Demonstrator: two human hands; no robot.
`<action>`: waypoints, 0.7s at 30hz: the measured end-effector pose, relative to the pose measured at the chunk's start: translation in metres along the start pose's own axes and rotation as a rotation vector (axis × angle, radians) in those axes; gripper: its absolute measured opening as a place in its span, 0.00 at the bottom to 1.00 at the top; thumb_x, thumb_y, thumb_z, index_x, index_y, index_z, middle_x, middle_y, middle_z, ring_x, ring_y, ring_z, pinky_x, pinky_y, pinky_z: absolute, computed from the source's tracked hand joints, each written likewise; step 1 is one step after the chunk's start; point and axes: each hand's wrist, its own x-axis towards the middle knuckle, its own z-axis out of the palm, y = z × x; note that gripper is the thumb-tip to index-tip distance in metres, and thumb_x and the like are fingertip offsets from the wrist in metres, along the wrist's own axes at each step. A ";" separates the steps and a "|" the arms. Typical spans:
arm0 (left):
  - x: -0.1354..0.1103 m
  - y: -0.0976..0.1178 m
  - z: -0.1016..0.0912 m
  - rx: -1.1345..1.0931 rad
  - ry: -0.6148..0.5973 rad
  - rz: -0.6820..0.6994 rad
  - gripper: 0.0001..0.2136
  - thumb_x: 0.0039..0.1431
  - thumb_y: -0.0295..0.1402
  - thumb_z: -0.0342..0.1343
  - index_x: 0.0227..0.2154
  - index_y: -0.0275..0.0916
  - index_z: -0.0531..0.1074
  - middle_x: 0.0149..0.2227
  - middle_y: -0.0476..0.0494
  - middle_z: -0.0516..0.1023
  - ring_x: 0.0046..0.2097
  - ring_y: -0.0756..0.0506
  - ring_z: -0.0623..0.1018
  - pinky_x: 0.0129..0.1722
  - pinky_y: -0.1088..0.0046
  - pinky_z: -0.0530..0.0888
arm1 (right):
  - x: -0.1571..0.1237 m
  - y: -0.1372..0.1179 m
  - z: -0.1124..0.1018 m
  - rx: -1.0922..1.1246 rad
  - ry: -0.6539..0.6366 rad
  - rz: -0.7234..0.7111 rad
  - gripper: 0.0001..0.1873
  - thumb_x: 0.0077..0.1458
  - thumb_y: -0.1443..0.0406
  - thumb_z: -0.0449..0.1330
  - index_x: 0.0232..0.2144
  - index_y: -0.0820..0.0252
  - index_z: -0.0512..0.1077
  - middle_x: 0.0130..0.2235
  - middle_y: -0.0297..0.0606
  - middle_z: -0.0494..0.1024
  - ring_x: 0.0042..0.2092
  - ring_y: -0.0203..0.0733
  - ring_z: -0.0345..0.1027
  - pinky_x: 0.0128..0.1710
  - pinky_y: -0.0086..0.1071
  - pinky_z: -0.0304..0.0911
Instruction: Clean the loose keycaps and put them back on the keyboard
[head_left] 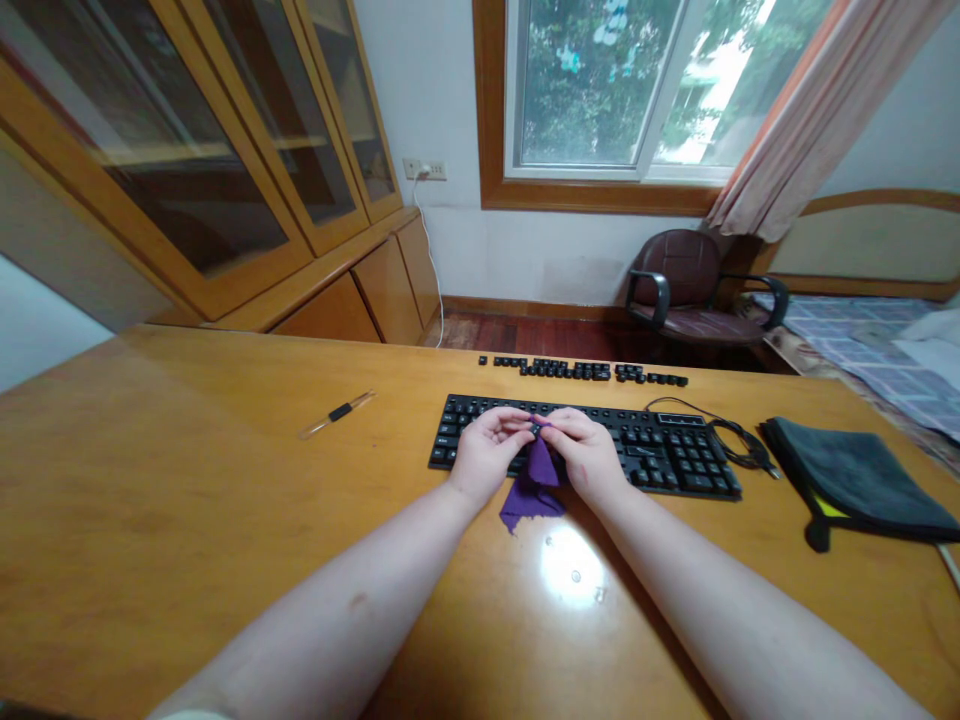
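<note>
- Both hands are at work here: my left hand [491,450] pinches a purple cloth [541,465], thumb and fingertips nearly closed.
- My right hand [589,455] pinches it too, just beside the left, and a small black piece [536,429], apparently a keycap, shows between the fingertips.
- All this happens above the keyboard [690,465], mid-desk [225,480], with the cloth's ragged end hanging toward the near side.
- Progress check: a batch of loose keycaps [592,371] is off, laid out along the far edge.
- Left over: plenty of caps sit on the keyboard at left and right; my hands hide the middle.
- Which loose ones are already wiped, I can't tell; I judge the job partway.
</note>
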 end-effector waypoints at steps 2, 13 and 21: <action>0.001 -0.001 0.000 -0.008 0.011 -0.005 0.09 0.42 0.26 0.62 0.30 0.36 0.73 0.28 0.48 0.77 0.32 0.51 0.76 0.37 0.74 0.74 | 0.000 0.000 0.000 -0.009 0.007 -0.009 0.05 0.46 0.63 0.63 0.26 0.55 0.79 0.29 0.37 0.74 0.34 0.39 0.67 0.38 0.34 0.64; -0.003 0.001 -0.003 0.115 -0.012 0.050 0.06 0.46 0.29 0.60 0.30 0.36 0.74 0.30 0.47 0.77 0.31 0.51 0.76 0.35 0.76 0.73 | -0.002 0.000 0.001 -0.033 -0.049 0.023 0.12 0.46 0.64 0.63 0.36 0.53 0.78 0.31 0.35 0.73 0.34 0.37 0.67 0.37 0.33 0.63; -0.003 0.003 -0.003 0.177 -0.004 0.073 0.04 0.47 0.30 0.60 0.28 0.36 0.74 0.30 0.46 0.78 0.34 0.49 0.77 0.39 0.71 0.74 | -0.002 -0.002 0.002 -0.021 0.026 0.034 0.07 0.47 0.62 0.63 0.31 0.55 0.79 0.30 0.37 0.74 0.30 0.37 0.67 0.28 0.31 0.64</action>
